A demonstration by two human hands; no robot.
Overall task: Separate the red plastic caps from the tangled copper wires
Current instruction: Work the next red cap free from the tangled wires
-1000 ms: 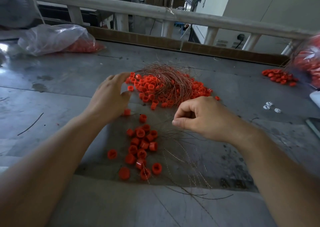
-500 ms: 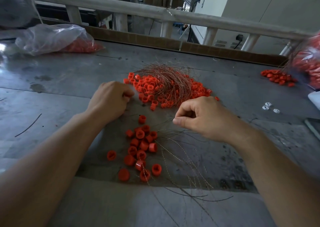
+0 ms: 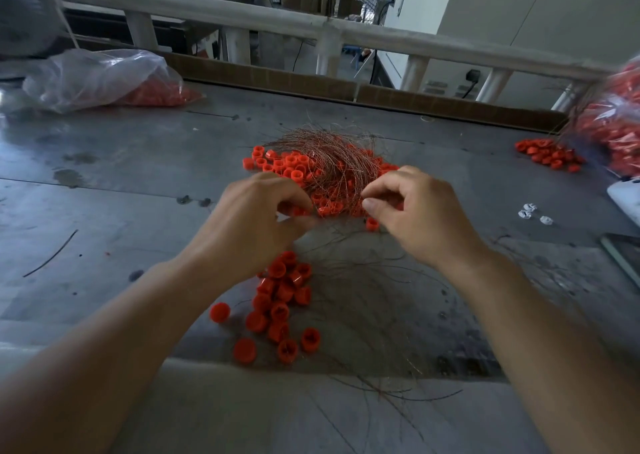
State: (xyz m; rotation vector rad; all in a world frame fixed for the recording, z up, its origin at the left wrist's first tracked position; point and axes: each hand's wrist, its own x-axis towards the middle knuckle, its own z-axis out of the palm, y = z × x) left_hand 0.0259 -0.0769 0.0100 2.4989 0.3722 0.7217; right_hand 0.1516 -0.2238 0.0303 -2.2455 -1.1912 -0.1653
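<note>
A tangle of thin copper wires (image 3: 332,155) lies mid-table over a heap of red plastic caps (image 3: 287,167). At the tangle's near edge my left hand (image 3: 256,228) has curled fingers and pinches a red cap (image 3: 299,211) between thumb and fingertips. Just to the right, my right hand (image 3: 419,214) pinches fine copper wire between thumb and forefinger; the strand itself is barely visible. A loose pile of separated caps (image 3: 280,301) sits nearer me, under my left wrist. Freed wires (image 3: 377,318) are spread beside that pile, toward the front edge.
A clear bag holding red caps (image 3: 104,79) lies at the back left, and another bag (image 3: 616,131) at the right edge with a small cap pile (image 3: 547,155) beside it. Small white pieces (image 3: 530,211) lie right. A white rail (image 3: 277,17) borders the far side.
Both hands have moved forward and together onto the near edge of the tangle. The left hand went from spread open to curled and now pinches a cap.
</note>
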